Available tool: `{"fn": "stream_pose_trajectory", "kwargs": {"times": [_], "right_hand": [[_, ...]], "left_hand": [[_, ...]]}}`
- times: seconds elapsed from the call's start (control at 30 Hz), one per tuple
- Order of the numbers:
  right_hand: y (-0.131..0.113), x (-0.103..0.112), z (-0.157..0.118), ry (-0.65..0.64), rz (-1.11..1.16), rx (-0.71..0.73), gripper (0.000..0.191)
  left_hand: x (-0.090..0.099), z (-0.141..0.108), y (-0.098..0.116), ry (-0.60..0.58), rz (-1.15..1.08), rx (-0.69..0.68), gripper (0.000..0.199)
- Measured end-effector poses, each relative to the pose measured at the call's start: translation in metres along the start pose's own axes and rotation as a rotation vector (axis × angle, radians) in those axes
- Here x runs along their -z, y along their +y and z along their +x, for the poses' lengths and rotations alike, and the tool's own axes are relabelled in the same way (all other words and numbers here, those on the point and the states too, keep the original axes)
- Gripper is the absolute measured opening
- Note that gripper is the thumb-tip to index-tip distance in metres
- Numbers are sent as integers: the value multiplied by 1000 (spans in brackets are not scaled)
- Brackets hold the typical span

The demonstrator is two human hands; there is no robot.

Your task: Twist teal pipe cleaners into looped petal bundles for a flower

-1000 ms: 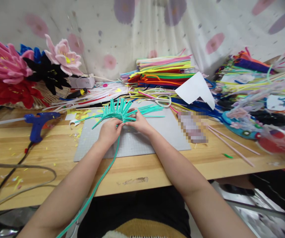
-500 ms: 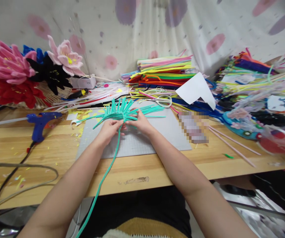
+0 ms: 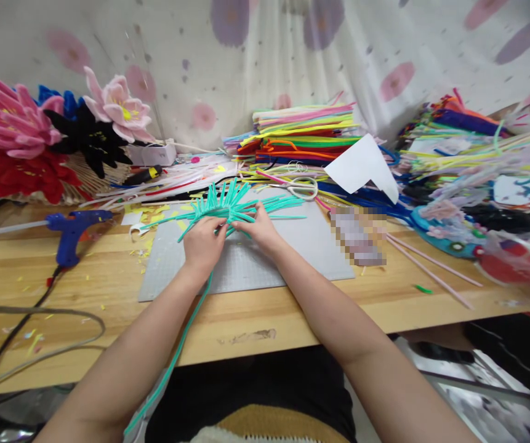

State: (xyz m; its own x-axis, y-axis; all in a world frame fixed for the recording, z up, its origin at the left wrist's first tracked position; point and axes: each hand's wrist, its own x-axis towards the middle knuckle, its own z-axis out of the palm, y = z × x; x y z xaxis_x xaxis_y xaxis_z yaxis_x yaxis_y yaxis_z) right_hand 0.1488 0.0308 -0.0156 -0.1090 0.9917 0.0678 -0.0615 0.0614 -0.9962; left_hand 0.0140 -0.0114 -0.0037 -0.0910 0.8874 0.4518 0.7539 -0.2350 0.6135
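Left hand point(image 3: 202, 244): our fingers pinch the green fringe point(image 3: 218, 207), which fans out just beyond them.
Right hand point(image 3: 263, 231): fingers grasp its right side.
Trailing strand point(image 3: 185, 337): below the left fingers — we should keep it taut, untwisted.

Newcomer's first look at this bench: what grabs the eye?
A spiky turquoise bundle, mid-view, held by the left hand and right hand over the gray mat. Next, large fuzzy flowers massed at upper left, and a stack of multicolored fuzzy stems before the curtain.
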Motion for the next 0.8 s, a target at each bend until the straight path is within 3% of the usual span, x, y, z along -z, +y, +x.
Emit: {"fn": "stream_pose_trajectory", "kwargs": {"times": [0.2, 0.33, 0.43, 0.63, 0.8], "right_hand": [[2, 3, 0, -126, -145, 184, 46], [1, 3, -1, -181, -196, 212, 44], [0, 1, -2, -146, -212, 187, 46], [0, -1, 0, -36, -123, 13, 55], [4, 3, 4, -17, -1, -47, 52]], "left_hand": [[-2, 6, -2, -252, -666, 542, 19], [2, 8, -3, -379, -803, 592, 28], [1, 8, -5, -354, -670, 482, 25], [-1, 7, -10, -169, 21, 21, 4], [1, 6, -8, -167, 84, -172, 11]]}}
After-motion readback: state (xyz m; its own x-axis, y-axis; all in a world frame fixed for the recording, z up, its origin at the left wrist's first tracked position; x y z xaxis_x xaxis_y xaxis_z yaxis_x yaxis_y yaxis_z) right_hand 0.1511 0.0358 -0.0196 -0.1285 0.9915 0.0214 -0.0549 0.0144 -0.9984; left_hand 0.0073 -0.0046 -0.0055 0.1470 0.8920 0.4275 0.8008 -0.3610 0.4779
